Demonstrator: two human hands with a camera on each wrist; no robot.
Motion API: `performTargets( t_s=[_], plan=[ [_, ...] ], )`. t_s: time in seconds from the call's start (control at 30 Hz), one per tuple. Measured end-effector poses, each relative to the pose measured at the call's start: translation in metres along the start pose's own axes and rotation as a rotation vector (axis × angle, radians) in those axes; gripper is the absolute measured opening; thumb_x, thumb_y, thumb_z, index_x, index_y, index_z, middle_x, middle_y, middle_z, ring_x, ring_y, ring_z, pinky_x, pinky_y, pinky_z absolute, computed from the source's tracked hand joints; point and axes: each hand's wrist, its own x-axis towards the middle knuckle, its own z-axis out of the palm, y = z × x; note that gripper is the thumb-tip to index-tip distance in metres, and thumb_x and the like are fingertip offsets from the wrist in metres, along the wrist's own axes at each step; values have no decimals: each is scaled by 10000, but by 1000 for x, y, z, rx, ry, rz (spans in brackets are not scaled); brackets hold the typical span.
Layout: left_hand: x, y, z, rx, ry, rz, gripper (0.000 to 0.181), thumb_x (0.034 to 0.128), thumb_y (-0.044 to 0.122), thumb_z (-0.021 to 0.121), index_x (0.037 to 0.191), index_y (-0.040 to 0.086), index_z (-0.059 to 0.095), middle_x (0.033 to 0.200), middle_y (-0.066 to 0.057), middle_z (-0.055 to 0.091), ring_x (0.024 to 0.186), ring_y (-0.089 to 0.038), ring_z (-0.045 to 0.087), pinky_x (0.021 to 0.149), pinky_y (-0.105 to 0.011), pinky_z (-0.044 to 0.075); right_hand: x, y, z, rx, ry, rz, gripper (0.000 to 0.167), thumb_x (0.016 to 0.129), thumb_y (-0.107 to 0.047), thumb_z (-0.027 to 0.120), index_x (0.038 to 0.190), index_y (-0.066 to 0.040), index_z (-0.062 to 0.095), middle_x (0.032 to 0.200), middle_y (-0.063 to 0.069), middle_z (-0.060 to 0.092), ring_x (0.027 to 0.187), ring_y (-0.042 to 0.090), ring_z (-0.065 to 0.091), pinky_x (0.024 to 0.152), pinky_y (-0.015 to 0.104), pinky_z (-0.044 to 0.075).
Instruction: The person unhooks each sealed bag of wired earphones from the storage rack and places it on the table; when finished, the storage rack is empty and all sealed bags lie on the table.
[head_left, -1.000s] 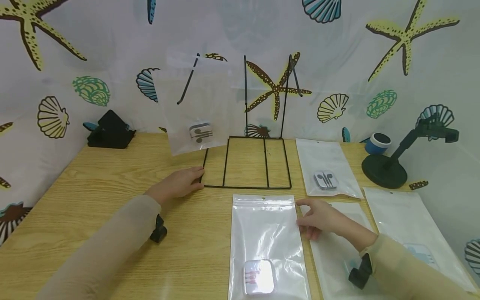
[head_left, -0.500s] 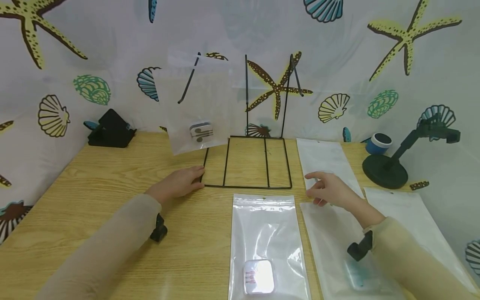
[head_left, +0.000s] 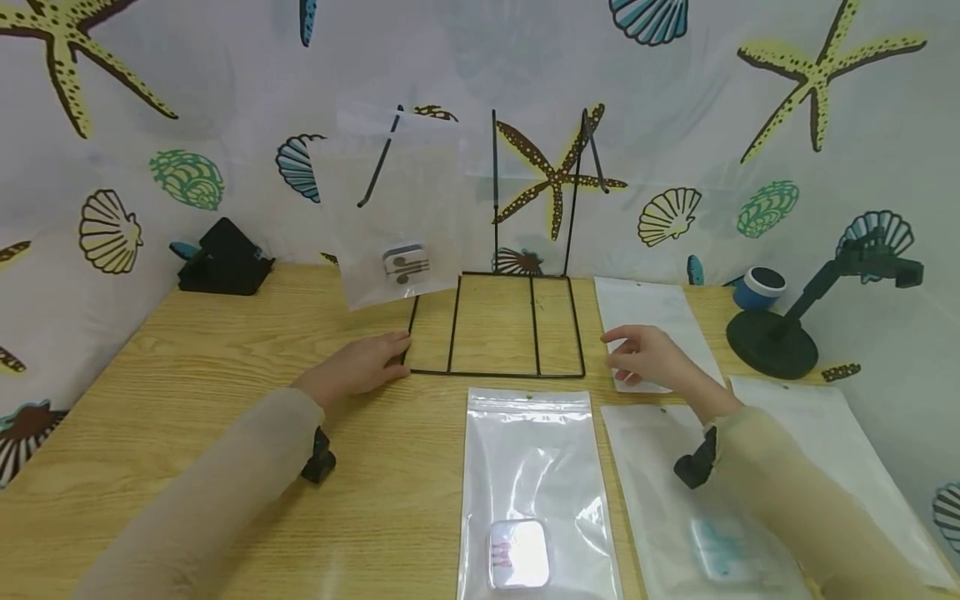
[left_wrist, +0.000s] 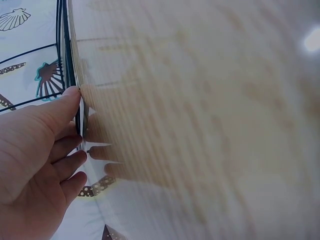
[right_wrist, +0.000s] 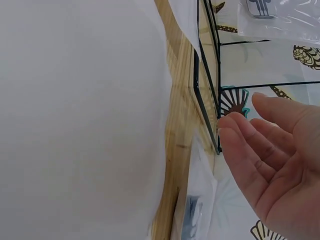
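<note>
My left hand [head_left: 358, 364] holds the front left corner of a black wire rack [head_left: 495, 374]; in the left wrist view the thumb [left_wrist: 71, 102] lies against its wire. From the rack's left hook hangs a clear zip bag [head_left: 397, 217] containing boxed earphones [head_left: 406, 263]. My right hand [head_left: 647, 360] is over a smaller white bag [head_left: 652, 302], right of the rack, its fingers loosely bent and holding nothing. That bag's lower contents are hidden by the hand. In the right wrist view, the right hand [right_wrist: 280, 155] shows a gap between thumb and fingers.
A zip bag with a boxed item [head_left: 518, 554] lies before the rack. Right of it are a bag with a bluish box [head_left: 720, 550] and another white bag [head_left: 795, 417]. A black stand [head_left: 772, 343], a blue-and-white jar [head_left: 757, 288] and a black holder [head_left: 225, 262] stand behind.
My right hand has moved from the front zip bag's edge up and away to the small bag at the back right. The left hand stays at the rack's corner.
</note>
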Motion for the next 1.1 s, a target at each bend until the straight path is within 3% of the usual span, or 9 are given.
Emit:
performTargets(
  t_s=[0.33, 0.63, 0.8, 1.1],
  plan=[
    [-1, 3, -2, 21, 26, 27, 571, 954, 228, 532, 1384, -86, 327, 1426, -245, 292, 1296, -371, 288, 1044, -466, 266, 21, 2, 19, -5, -61, -37, 314, 870, -44, 629, 1156, 76, 584, 834, 119, 616, 586, 209, 547, 526, 307, 500],
    [-1, 1, -2, 9, 14, 19, 580, 955, 235, 530, 1395, -74, 314, 1437, -239, 275, 1305, -371, 270, 1045, -476, 260, 33, 1, 33, -50, -113, 30, 201, 860, -120, 667, 1034, -21, 682, 920, 60, 627, 733, 183, 562, 619, 283, 523],
    [0, 0, -1, 18, 28, 36, 574, 951, 230, 536, 1384, -84, 328, 1424, -247, 295, 1296, -374, 287, 1040, -476, 270, 36, 2, 39, -66, -124, 14, 160, 853, -119, 675, 980, -24, 699, 866, 50, 641, 711, 161, 572, 596, 280, 523],
    [1, -4, 2, -1, 22, 29, 596, 953, 260, 530, 1404, -61, 308, 1435, -242, 275, 1297, -372, 287, 1037, -480, 272, 35, -5, 43, -75, -120, 71, 129, 860, -112, 665, 957, -42, 712, 843, 33, 641, 694, 146, 548, 572, 274, 508]
  ],
)
